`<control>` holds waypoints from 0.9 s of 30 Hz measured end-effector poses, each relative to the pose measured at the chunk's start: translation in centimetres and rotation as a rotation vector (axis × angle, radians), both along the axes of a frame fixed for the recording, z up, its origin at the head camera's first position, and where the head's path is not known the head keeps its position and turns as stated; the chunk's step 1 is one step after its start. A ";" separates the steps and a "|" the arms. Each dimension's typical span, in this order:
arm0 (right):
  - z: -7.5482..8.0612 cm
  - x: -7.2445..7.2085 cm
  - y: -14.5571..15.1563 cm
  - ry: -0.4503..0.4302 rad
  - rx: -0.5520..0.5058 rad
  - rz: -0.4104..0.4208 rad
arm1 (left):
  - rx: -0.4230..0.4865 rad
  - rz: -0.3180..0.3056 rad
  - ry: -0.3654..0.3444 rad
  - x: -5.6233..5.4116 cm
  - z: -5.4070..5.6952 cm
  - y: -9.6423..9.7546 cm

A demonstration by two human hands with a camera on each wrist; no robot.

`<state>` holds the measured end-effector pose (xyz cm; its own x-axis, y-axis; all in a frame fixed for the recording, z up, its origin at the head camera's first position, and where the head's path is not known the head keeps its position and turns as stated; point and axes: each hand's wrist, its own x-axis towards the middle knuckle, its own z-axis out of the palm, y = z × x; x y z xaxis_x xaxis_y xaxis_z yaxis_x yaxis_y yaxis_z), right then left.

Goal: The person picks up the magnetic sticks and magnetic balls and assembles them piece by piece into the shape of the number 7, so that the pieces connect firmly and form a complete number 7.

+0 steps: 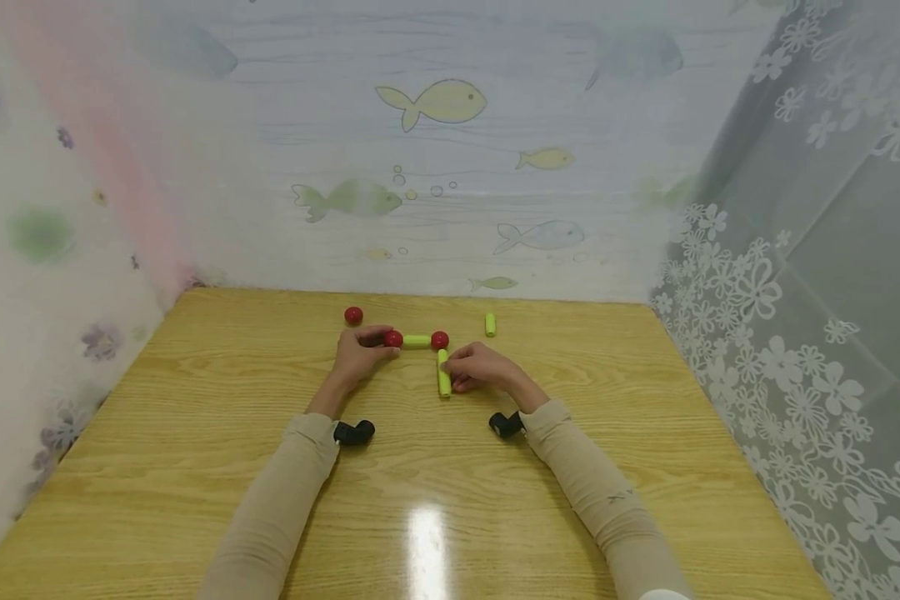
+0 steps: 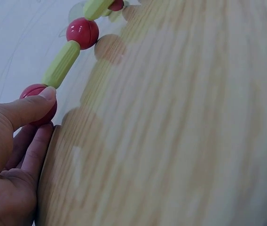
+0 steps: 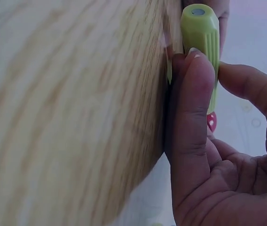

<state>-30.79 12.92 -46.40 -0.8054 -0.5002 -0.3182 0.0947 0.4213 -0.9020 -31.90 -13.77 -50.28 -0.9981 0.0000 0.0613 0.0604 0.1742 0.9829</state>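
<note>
My left hand (image 1: 356, 360) pinches a red ball (image 1: 393, 339) between thumb and fingers, low over the table. A short yellow-green rod (image 1: 417, 341) runs from that ball to a second red ball (image 1: 439, 340) on its right. In the left wrist view this rod (image 2: 61, 65) meets both balls end to end. Thumb and fingers of my right hand (image 1: 486, 367) grip another yellow-green rod (image 1: 444, 382), pointing toward me, its far end right at the second ball. The right wrist view shows this ribbed rod (image 3: 201, 30) with a grey disc in its near end.
A loose red ball (image 1: 354, 316) lies beyond my left hand. Another yellow-green rod (image 1: 491, 325) lies behind my right hand. The wooden table (image 1: 420, 467) ends at a fish-patterned curtain (image 1: 442, 208). Black wrist devices (image 1: 356, 432) sit at both cuffs.
</note>
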 end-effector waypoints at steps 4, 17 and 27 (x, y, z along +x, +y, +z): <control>0.0 -0.1 0.0 -0.011 0.001 -0.002 | -0.001 -0.007 0.006 0.1 0.0 0.0; 0.0 -0.4 -0.3 0.006 0.022 0.008 | 0.014 0.006 0.005 0.2 0.1 0.1; 0.0 -0.4 -0.8 -0.023 0.022 -0.027 | 0.005 -0.021 -0.006 0.3 0.3 0.1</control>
